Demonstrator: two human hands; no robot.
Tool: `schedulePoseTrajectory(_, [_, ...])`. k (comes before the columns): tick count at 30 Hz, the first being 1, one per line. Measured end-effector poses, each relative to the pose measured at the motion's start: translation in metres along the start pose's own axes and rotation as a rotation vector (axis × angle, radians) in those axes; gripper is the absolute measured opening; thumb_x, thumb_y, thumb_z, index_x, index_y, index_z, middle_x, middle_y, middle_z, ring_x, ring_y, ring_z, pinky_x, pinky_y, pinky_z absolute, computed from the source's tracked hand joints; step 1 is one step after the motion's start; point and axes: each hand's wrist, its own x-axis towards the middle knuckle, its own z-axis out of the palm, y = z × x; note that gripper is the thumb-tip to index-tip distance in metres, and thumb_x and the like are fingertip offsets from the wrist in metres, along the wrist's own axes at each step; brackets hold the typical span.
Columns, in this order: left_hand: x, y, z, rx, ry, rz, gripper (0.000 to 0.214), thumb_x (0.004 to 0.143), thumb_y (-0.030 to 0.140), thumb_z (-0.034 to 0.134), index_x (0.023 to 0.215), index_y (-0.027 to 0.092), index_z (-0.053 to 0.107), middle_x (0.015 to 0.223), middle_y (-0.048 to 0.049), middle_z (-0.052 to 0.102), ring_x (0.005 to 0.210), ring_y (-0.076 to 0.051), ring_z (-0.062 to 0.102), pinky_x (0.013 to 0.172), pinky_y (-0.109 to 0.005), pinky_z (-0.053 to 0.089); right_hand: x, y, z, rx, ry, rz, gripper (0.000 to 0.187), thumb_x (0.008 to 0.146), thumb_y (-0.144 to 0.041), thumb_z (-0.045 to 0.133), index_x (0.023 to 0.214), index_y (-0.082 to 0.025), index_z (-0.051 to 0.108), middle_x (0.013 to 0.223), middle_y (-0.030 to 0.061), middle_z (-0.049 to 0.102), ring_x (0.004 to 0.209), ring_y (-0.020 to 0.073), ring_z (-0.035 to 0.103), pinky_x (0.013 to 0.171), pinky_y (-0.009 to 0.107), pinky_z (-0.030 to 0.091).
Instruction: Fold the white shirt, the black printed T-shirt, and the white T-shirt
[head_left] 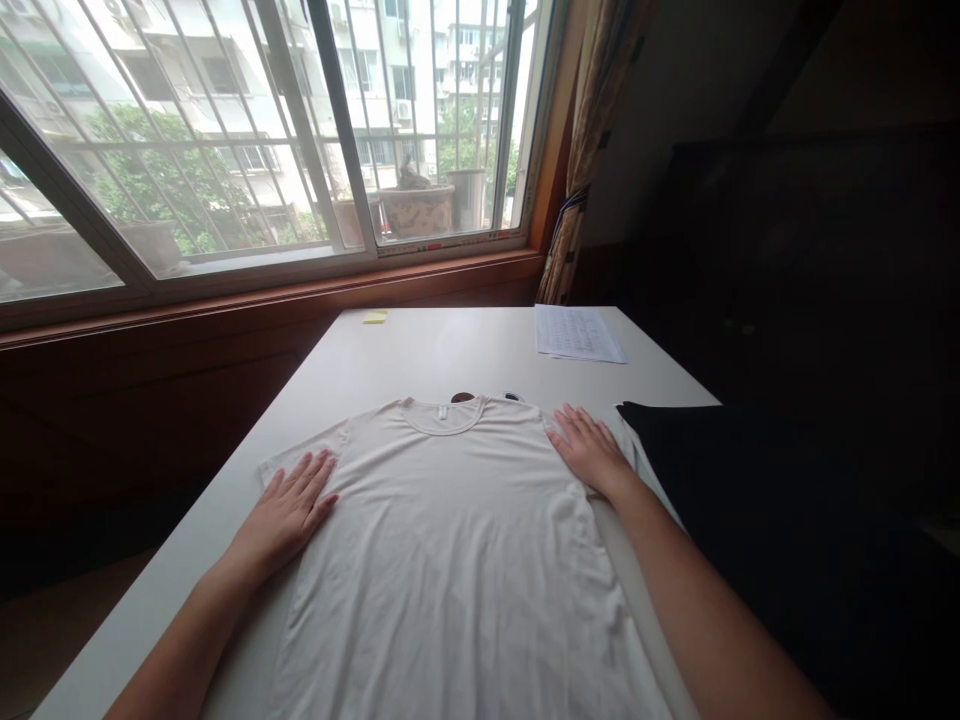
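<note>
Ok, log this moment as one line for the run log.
left hand: flat on t-shirt sleeve | right hand: flat on shoulder | t-shirt: spread on table | beside: dark cloth

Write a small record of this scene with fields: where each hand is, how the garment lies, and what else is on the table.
Garment: cream T-shirt, spread flat, collar toward the window
Left hand: open, palm down on the sleeve at its side
Right hand: open, palm down on the opposite shoulder
Surface: white table
Far end: printed sheet of paper; yellow sticky notes
Right side: black cloth beside the T-shirt
Background: tied curtain
</note>
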Motion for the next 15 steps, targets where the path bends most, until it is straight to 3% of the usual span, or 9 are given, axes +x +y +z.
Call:
schedulePoseTrajectory(5, [0.007,-0.032,0.002,-0.016,-0.107,-0.036,0.066,0.107,0.055,0.026,0.164,0.025,0.017,0.171,-0.0057,0.018,0.158,-0.03,0.014,0.126,-0.059,0.016,-0.001,-0.001,-0.002,0.007,-0.004,-0.002,0.065,0.106,-0.056,0.022,0.161,-0.024,0.034,0.171,0.0036,0.023,0.158,0.0246,0.017,0.127,0.051,0.016])
schedulePoseTrajectory(9, [0.017,-0.048,-0.006,-0.01,-0.168,-0.032,0.058,0.106,0.039,0.034,0.161,0.02,0.032,0.168,-0.0153,0.027,0.156,-0.035,0.024,0.119,-0.063,0.029,-0.002,-0.003,-0.005,0.012,0.004,0.001,0.065,0.106,-0.054,0.024,0.16,-0.021,0.037,0.17,0.0044,0.025,0.157,0.0242,0.019,0.127,0.051,0.018])
schedulePoseTrajectory(12, [0.032,-0.031,-0.021,0.063,-0.106,0.001,0.053,0.102,0.031,0.043,0.154,0.022,0.047,0.165,-0.0183,0.033,0.153,-0.038,0.029,0.114,-0.065,0.035,-0.002,-0.004,-0.007,0.018,0.012,0.0,0.064,0.105,-0.053,0.026,0.159,-0.02,0.038,0.169,0.0054,0.026,0.157,0.0246,0.021,0.127,0.051,0.018])
schedulePoseTrajectory(15, [0.058,0.011,-0.034,0.081,0.042,-0.059,0.055,0.105,0.041,0.038,0.153,0.016,0.047,0.166,-0.0173,0.032,0.155,-0.036,0.027,0.119,-0.061,0.031,-0.002,-0.005,-0.006,0.017,0.019,0.001,0.063,0.106,-0.052,0.027,0.158,-0.02,0.039,0.169,0.0064,0.028,0.156,0.0251,0.022,0.127,0.051,0.018])
